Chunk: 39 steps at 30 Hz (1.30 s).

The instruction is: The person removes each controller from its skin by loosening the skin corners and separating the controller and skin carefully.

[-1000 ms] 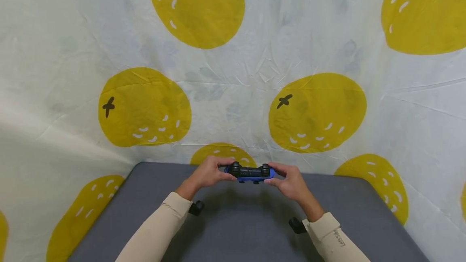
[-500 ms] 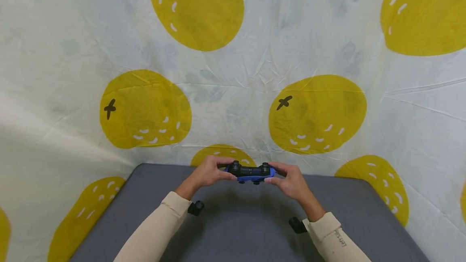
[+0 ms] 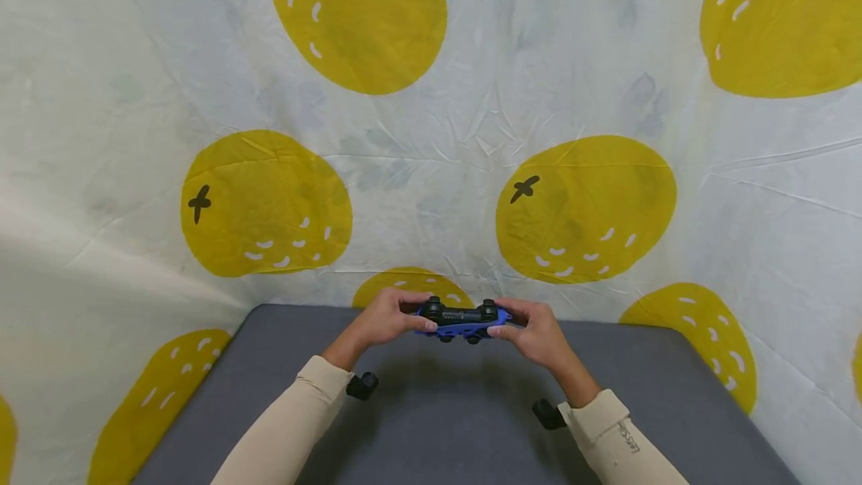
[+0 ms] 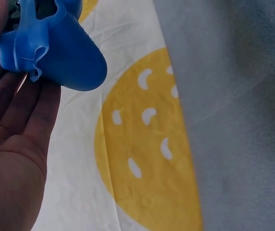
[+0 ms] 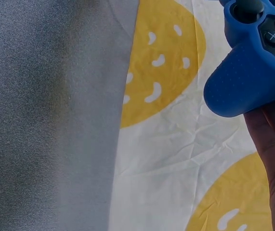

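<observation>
A black game controller [image 3: 462, 316] in a blue silicone sleeve [image 4: 77, 55] is held up over the far part of the table. My left hand [image 3: 387, 317] pinches its left end between thumb and fingers. At the other end, my right hand [image 3: 537, 331] pinches it the same way. In the left wrist view the sleeve's edge near the fingers is loose and buckled outward. The right wrist view shows the sleeve [image 5: 248, 77] smooth round one grip, with a thumbstick [image 5: 247, 9] and the cross button [image 5: 272, 37] showing through its openings.
A dark grey table [image 3: 431, 425] spreads beneath both arms. Behind it and at its sides hangs a white cloth [image 3: 424, 208] printed with large yellow fruit. Small black wrist cameras stick out from the left cuff [image 3: 326, 374] and right cuff [image 3: 595, 416].
The controller has tilted slightly, so more of its blue lower edge shows in the head view. Both hands keep their grip and have barely moved.
</observation>
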{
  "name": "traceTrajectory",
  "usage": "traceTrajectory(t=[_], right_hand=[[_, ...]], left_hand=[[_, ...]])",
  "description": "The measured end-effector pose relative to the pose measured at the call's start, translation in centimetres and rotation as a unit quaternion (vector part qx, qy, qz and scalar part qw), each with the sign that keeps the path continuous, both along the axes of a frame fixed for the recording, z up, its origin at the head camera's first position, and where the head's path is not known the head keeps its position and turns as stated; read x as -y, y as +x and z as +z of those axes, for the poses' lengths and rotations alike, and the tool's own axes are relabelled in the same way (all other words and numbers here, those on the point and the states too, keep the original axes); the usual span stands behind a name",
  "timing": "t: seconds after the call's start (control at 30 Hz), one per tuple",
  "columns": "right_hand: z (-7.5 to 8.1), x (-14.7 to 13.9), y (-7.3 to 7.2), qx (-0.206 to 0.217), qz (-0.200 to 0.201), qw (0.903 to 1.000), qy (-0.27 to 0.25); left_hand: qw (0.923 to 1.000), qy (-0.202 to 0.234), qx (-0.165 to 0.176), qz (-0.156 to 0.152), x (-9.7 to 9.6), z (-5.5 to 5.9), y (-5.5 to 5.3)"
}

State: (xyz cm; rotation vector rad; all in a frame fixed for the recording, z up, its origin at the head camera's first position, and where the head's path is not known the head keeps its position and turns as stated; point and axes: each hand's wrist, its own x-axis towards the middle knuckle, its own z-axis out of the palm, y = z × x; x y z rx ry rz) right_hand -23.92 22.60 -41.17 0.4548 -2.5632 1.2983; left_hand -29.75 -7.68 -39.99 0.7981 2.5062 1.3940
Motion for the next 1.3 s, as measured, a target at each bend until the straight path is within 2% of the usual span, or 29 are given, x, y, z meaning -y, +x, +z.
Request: traceTrajectory(t=[0.3, 0.6, 0.93, 1.3], right_hand=[[-0.08, -0.23, -0.15, 0.032, 0.012, 0.9993, -0.015], [0.08, -0.06, 0.18, 0.052, 0.011, 0.9982, -0.027], [-0.14, -0.09, 0.21, 0.071, 0.015, 0.9964, -0.044], [-0.03, 0.03, 0.01, 0.092, 0.012, 0.9941, -0.057]], left_hand=[[1.0, 0.003, -0.002, -0.006, -0.34, 0.06, 0.02], [0.9999, 0.006, -0.007, -0.013, -0.49, -0.46, -0.06], [0.9997, 0.016, -0.012, -0.017, -0.49, -0.45, 0.41], [0.9998, 0.014, 0.0, -0.013, -0.48, -0.46, 0.31]])
